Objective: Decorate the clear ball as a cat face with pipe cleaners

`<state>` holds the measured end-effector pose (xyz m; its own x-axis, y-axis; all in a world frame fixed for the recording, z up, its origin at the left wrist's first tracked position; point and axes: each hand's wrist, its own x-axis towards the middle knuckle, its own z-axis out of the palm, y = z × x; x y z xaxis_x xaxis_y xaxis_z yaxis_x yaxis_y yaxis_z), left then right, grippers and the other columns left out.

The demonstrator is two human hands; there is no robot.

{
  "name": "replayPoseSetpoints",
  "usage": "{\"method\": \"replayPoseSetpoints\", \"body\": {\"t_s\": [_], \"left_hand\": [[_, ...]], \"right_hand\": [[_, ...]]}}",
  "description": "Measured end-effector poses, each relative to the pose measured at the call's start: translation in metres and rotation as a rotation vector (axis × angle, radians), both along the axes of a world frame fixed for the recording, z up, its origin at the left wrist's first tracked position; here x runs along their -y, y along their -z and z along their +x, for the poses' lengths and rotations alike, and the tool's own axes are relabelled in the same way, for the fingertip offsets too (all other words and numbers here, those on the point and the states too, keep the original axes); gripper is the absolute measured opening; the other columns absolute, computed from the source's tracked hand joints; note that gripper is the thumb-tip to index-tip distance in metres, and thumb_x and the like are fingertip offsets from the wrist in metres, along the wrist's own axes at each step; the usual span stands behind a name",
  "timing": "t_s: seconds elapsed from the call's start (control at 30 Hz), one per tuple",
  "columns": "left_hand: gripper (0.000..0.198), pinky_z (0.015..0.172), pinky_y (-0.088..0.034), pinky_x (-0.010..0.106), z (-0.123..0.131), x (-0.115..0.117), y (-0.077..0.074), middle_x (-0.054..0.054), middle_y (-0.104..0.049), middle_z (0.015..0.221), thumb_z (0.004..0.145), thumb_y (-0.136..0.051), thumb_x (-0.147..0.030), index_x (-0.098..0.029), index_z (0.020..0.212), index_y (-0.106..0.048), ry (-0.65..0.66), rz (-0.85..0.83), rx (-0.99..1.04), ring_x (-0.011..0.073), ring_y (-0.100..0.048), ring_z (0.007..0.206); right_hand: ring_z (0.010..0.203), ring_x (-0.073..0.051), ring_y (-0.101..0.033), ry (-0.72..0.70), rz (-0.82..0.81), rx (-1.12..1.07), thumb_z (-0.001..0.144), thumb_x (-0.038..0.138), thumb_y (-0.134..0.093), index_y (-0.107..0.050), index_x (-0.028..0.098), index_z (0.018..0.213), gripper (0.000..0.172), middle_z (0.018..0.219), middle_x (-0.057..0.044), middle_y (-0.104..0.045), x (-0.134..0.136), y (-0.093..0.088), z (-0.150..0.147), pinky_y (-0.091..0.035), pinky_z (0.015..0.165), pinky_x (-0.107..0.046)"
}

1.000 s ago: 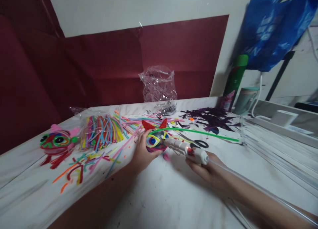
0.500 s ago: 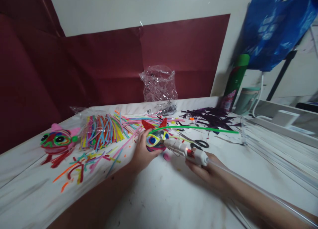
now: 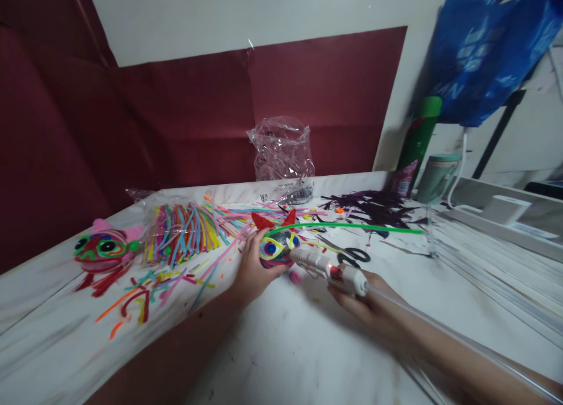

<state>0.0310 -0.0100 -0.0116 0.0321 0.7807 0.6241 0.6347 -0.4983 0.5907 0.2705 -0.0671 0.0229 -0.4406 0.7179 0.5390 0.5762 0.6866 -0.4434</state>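
My left hand (image 3: 251, 269) grips a small round craft figure (image 3: 273, 247) with red ears, a yellow-rimmed blue eye and coloured stripes, held just above the white table (image 3: 281, 346). A long green pipe cleaner (image 3: 352, 227) runs from the top of the figure out to the right. My right hand (image 3: 367, 302) holds a white hot glue gun (image 3: 329, 267), its nozzle touching the figure's right side; a small red light glows on the gun. A clear glue stick (image 3: 448, 334) sticks out of its back toward me.
A finished red and pink figure (image 3: 103, 249) sits at the left. A bag of coloured strips (image 3: 182, 232) and loose scraps (image 3: 145, 288) lie beside it. Behind are a crumpled clear bag (image 3: 281, 153), purple scraps (image 3: 373, 208), black scissors (image 3: 354, 254), a green bottle (image 3: 416, 144) and a teal cup (image 3: 433, 176).
The green pipe cleaner's far end rose a little. The glue gun nozzle stayed pressed to the figure; both hands are nearly still.
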Motion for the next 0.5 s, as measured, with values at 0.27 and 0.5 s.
{"method": "replayPoseSetpoints", "body": {"t_s": [0.27, 0.5], "left_hand": [[0.076, 0.101, -0.039, 0.044, 0.0004, 0.0013, -0.0018, 0.009, -0.05, 0.127, 0.059, -0.078, -0.026, -0.024, 0.127, -0.042, 0.007, -0.008, 0.041, 0.0285, -0.047, 0.121], [0.078, 0.102, -0.038, 0.042, 0.0008, 0.0021, -0.0038, 0.008, -0.049, 0.127, 0.059, -0.078, -0.026, -0.024, 0.128, -0.041, 0.012, -0.042, 0.069, 0.0276, -0.047, 0.121]], "right_hand": [[0.047, -0.012, -0.048, 0.011, 0.022, 0.026, 0.084, 0.024, -0.042, -0.044, 0.022, 0.067, 0.017, 0.056, 0.003, -0.048, -0.0017, -0.0009, 0.0029, -0.037, 0.044, -0.021], [0.047, -0.011, -0.047, 0.006, 0.017, 0.032, 0.083, 0.025, -0.042, -0.043, 0.022, 0.067, 0.016, 0.056, 0.002, -0.05, -0.002, -0.001, 0.0033, -0.037, 0.044, -0.021]]}}
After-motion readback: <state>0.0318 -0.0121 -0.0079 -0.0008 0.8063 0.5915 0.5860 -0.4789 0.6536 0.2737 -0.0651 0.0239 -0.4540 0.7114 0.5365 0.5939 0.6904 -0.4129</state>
